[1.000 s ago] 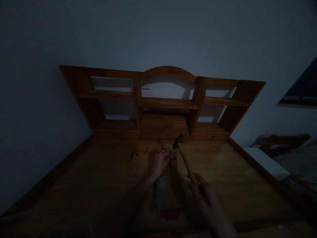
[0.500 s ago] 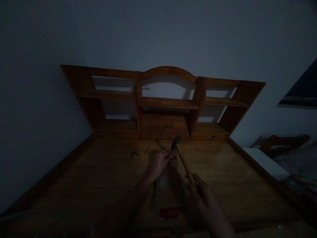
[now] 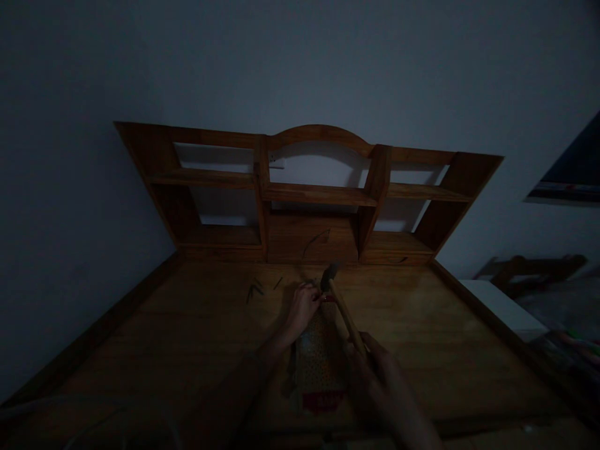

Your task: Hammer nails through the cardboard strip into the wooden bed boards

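In the head view, my right hand (image 3: 377, 369) is wrapped round the wooden handle of a hammer (image 3: 347, 317). The dark hammer head (image 3: 329, 275) is just beside the fingertips of my left hand (image 3: 302, 307). My left fingers are pinched together on what appears to be a thin nail, mostly hidden at the hammer head. Below them lies a long, flat, dotted piece (image 3: 319, 356) with red at both ends; its exact kind is unclear in the dim light. Left of my hand, several thin dark nails (image 3: 253, 291) lie on the wooden tabletop (image 3: 201, 325).
A wooden shelf unit (image 3: 319, 195) with open compartments stands along the back of the table, against the wall. A thin, curved cord (image 3: 309, 242) shows before its middle panel. To the right are a white surface (image 3: 501, 306) and a wooden chair back (image 3: 539, 267).
The hammer head has come down and slightly left, closer to my left fingertips. My right hand has dipped a little with it. My left hand stays in nearly the same spot.
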